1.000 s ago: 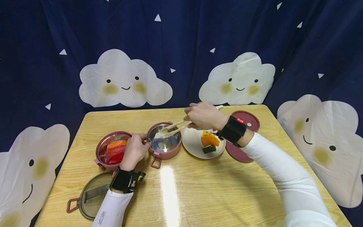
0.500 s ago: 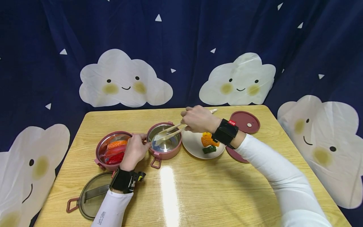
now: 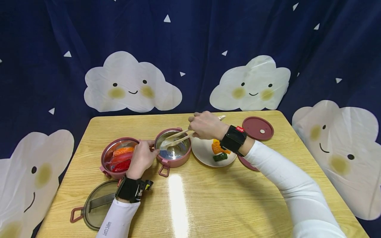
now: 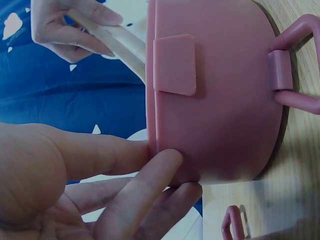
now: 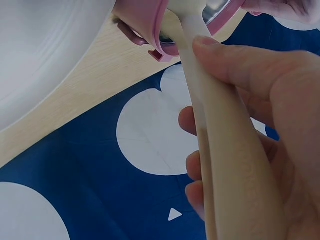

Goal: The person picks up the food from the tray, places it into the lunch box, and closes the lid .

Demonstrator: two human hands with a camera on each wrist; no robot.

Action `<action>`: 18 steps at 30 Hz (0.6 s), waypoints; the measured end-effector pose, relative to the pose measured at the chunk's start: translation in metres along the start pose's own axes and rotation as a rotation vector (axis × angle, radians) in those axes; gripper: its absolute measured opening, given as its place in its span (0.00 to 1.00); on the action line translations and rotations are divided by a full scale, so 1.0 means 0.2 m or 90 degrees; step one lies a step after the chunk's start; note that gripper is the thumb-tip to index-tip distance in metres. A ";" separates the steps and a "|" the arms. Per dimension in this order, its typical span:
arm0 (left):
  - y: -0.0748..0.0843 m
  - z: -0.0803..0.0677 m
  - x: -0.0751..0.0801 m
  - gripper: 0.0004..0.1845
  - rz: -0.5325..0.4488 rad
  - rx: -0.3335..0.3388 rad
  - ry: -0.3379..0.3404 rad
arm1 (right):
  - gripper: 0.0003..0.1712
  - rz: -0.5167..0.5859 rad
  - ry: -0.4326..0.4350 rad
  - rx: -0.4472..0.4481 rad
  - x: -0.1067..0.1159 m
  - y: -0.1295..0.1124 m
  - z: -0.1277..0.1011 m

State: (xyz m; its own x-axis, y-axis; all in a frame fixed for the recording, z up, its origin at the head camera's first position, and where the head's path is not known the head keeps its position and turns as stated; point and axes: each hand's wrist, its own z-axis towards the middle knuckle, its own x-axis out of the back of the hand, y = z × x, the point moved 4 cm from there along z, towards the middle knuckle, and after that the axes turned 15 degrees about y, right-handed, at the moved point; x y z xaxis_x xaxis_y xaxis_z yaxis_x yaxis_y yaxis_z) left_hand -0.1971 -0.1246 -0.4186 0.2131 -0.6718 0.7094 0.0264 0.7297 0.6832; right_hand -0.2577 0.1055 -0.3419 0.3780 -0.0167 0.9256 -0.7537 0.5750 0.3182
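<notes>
My left hand (image 3: 143, 157) pinches the rim of a round pink lunch box (image 4: 220, 125) with a steel inside, fingertips at the rim in the left wrist view. My right hand (image 3: 206, 125) grips beige tongs (image 5: 230, 145), thumb on one side and fingers on the other. The tongs slant down to the left, their pale tips inside the lunch box; I cannot tell whether they hold anything. To the left stands a second pink lunch box (image 3: 105, 165) with orange and red toy sushi (image 3: 122, 160). Right of the middle box lies a cream plate (image 3: 202, 157).
Orange and dark green food pieces (image 3: 220, 152) lie on the plate, partly behind my right wrist. A smoky clear lid (image 3: 98, 206) with a pink handle lies near my left forearm. Two dark pink lids (image 3: 256, 127) lie at the right, one mostly covered by my arm.
My right hand has moved left and slightly down with the tongs, whose tips are lower in the lunch box. More of the lid behind it shows. My left hand has stayed in place.
</notes>
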 end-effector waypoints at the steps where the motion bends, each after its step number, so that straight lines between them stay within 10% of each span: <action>1: 0.00 0.00 0.00 0.17 0.000 0.000 0.000 | 0.12 0.002 0.000 -0.001 0.00 0.00 0.00; 18: 0.00 0.00 0.00 0.18 -0.003 -0.004 -0.007 | 0.18 0.003 -0.026 -0.017 0.09 0.02 -0.02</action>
State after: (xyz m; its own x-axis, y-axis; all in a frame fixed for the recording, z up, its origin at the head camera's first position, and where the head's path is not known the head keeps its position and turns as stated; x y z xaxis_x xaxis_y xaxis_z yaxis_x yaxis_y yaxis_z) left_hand -0.1965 -0.1245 -0.4177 0.2026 -0.6762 0.7083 0.0341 0.7277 0.6850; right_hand -0.2518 0.1115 -0.3240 0.3515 -0.0463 0.9350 -0.7413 0.5962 0.3082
